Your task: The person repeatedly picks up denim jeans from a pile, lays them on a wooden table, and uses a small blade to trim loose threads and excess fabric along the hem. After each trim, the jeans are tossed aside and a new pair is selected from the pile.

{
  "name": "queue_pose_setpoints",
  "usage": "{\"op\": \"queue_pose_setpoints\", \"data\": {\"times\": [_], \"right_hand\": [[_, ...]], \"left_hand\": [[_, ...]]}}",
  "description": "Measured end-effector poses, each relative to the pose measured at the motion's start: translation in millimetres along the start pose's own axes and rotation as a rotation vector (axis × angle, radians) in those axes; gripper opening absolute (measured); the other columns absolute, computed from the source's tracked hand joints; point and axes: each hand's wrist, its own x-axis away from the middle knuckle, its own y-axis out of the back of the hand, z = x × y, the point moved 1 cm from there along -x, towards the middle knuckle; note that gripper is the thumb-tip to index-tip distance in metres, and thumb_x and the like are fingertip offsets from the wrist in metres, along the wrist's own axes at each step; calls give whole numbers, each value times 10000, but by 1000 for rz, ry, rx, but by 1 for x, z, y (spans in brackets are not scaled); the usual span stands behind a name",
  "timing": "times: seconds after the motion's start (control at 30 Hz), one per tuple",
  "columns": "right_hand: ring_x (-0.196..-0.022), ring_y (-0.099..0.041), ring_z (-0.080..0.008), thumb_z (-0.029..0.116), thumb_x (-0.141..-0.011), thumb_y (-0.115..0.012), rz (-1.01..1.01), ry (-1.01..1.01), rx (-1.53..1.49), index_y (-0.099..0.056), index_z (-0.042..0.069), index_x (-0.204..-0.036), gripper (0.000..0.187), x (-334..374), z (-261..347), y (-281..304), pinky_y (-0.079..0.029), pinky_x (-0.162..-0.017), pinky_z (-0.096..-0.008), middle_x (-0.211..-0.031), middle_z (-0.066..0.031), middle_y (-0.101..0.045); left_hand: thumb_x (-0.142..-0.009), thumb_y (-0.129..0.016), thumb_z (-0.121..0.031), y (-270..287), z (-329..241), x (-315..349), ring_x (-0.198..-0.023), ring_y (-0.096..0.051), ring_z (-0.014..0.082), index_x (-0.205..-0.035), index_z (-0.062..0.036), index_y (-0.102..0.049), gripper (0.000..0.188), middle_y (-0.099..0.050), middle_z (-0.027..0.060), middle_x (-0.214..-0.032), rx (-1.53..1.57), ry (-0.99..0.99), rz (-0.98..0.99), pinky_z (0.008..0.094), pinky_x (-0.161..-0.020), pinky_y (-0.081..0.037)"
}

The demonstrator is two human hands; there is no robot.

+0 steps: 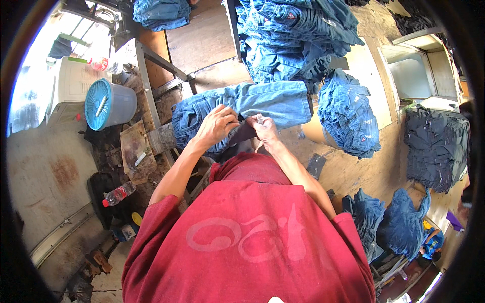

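Gripping jeans [252, 103] lying left-right, both hands [217, 126]

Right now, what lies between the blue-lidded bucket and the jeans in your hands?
In the head view, a wooden bench frame stands between the bucket and the jeans under both hands.

**Blue jeans gripped at the waist**

A pair of light blue denim jeans [252, 106] is laid flat across the wooden table [212, 40], legs stretched toward the right. Its dark waist opening is pinched between the left hand [217, 125] and right hand [262, 129].
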Motion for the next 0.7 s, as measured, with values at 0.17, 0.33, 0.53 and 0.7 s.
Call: {"op": "queue_pose_setpoints", "data": {"times": [0.17, 0.33, 0.53, 0.7], "right_hand": [[-757, -617, -58, 200, -986, -785, 32, -7, -4, -801, 31, -1012, 172, 1, -1, 6, -496, -695, -273, -865, 41, -736], [-803, -612, -52, 223, -995, -776, 146, 112, 224, -792, 22, -1059, 212, 21, 16, 18, -510, -736, -279, -874, 22, -751], [-765, -597, -69, 212, -998, -730, 150, 244, 374, -756, -10, -1049, 229, 41, 40, 15, -516, -704, -326, -812, -79, -750], [-708, -623, -110, 229, -960, -751, 65, 288, 447, -744, -13, -982, 243, 47, 48, 9, -515, -664, -363, -789, -157, -733]], "left_hand": [[-871, -803, -140, 6, 0, 1, -987, -628, 269, -949, -59, -777, 116, -716, 48, -1045, 5, 20, 24, 396, -910, -530], [-879, -800, -167, 5, -19, -1, -958, -671, 287, -1131, -57, -796, 275, -744, 102, -1133, 40, 236, 131, 401, -887, -552], [-927, -805, -199, -15, -28, 0, -735, -625, 105, -1325, 4, -728, 453, -782, 47, -1053, 897, 937, 144, 268, -671, -508], [-977, -788, -174, -24, -17, 6, -608, -538, 37, -1236, 20, -740, 328, -738, -22, -899, 1114, 1064, 40, 204, -578, -442]]}}
